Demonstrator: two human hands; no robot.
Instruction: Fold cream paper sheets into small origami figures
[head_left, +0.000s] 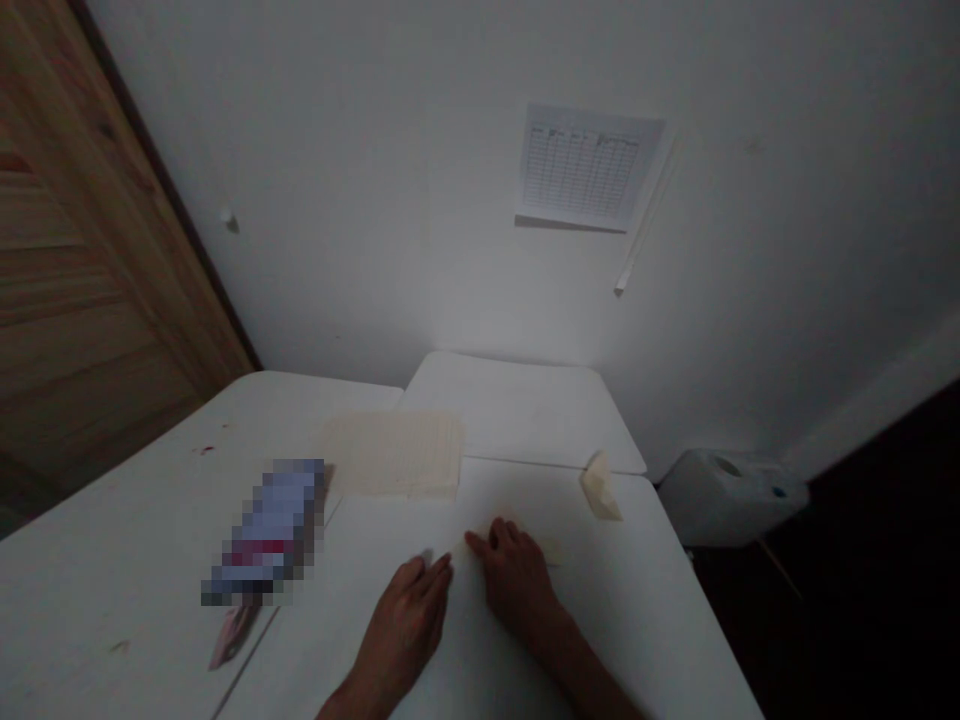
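My left hand (pixel 405 622) is low on the white table (pixel 480 660), its fingers drawn together and pointing toward my right hand. Whether anything is pinched in them is hidden. Across a narrow gap, my right hand (pixel 519 572) bends its fingers down onto a small cream piece of paper (pixel 553 550), thumb stretched out to the left. Most of that paper is under the hand, with only an edge showing at its right. Farther right lies a folded cream paper (pixel 600 488). Beyond my left hand, a stack of cream lined sheets (pixel 394 455) lies flat.
Left of my hands is a pixelated flat object (pixel 266 530) with a pink strap-like piece (pixel 234 632) below it. A wall stands behind the tables, bearing a printed chart (pixel 589 165). A white container (pixel 724 495) sits on the floor at right; a wooden door (pixel 82 250) is at left.
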